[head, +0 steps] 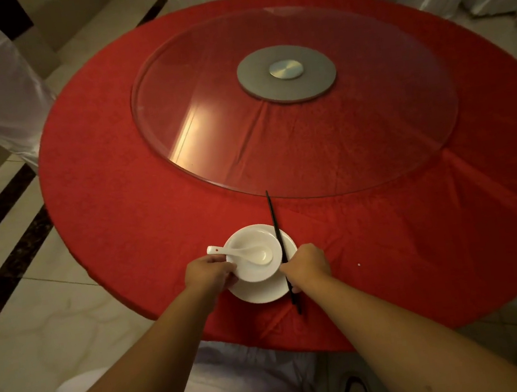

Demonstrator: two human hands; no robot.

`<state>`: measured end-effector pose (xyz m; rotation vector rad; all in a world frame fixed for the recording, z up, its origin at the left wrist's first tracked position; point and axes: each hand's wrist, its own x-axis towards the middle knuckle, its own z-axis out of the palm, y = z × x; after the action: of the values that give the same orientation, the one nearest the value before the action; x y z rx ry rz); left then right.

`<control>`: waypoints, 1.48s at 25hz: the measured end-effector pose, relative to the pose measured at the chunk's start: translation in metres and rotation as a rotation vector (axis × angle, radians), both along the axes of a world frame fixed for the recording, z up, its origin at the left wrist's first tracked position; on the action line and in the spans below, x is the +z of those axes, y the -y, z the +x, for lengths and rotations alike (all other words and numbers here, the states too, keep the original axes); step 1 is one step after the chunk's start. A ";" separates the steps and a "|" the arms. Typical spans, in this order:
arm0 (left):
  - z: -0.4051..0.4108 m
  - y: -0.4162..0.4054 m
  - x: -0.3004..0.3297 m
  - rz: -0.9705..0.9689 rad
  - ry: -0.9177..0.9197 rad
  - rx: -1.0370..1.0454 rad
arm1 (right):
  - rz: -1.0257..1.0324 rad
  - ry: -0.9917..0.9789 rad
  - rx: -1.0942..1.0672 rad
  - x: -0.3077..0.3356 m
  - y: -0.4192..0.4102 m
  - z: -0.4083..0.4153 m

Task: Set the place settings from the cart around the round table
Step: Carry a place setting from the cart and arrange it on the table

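From the head view, a white bowl [254, 255] holding a white ceramic spoon [241, 254] sits on a white plate [263, 289] near the close edge of the red round table [120, 196]. The left hand [209, 272] grips the bowl's left rim; the right hand [308, 264] pinches black chopsticks [276, 226] lying across the plate's right side.

A white bowl [255, 254] is set on a white plate [263, 289] near the edge of the round table [120, 196]. A white spoon [244, 253] is laid in the bowl, handle pointing left. Black chopsticks [281, 245] are laid across the plate's right rim.
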<state>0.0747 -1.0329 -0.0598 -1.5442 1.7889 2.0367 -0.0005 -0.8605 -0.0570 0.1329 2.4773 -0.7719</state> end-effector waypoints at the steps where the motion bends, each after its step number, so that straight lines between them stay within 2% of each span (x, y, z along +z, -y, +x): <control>1: 0.000 -0.002 0.002 0.004 0.004 0.001 | -0.006 0.005 -0.016 -0.001 -0.001 0.001; 9: 0.003 -0.008 0.002 -0.010 0.033 0.039 | -0.089 0.026 -0.110 -0.001 -0.008 0.021; 15: 0.009 -0.004 0.002 -0.012 0.056 0.084 | -0.098 0.025 -0.094 -0.008 -0.009 0.033; 21: 0.009 -0.004 0.002 0.000 0.074 0.085 | -0.108 -0.059 -0.128 -0.013 -0.014 0.024; 28: 0.011 -0.001 0.001 -0.104 0.124 0.030 | -0.128 -0.128 -0.101 -0.014 -0.015 0.007; 30: 0.016 0.000 0.008 -0.345 0.232 -0.202 | -0.115 -0.191 -0.061 -0.015 -0.020 0.001; 33: 0.033 -0.025 0.021 -0.713 0.272 -0.774 | -0.173 -0.187 -0.064 -0.020 -0.027 -0.013; 35: 0.043 -0.053 0.027 -0.855 0.166 -1.060 | -0.245 -0.107 -0.151 -0.024 -0.027 -0.023; 37: 0.046 -0.075 0.026 -1.072 -0.047 -1.342 | -0.317 -0.023 -0.257 -0.025 -0.025 -0.033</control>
<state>0.1205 -0.9576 -0.0334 0.0697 2.8068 0.4581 -0.0339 -0.8355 -0.0822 0.3317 2.3491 -1.2692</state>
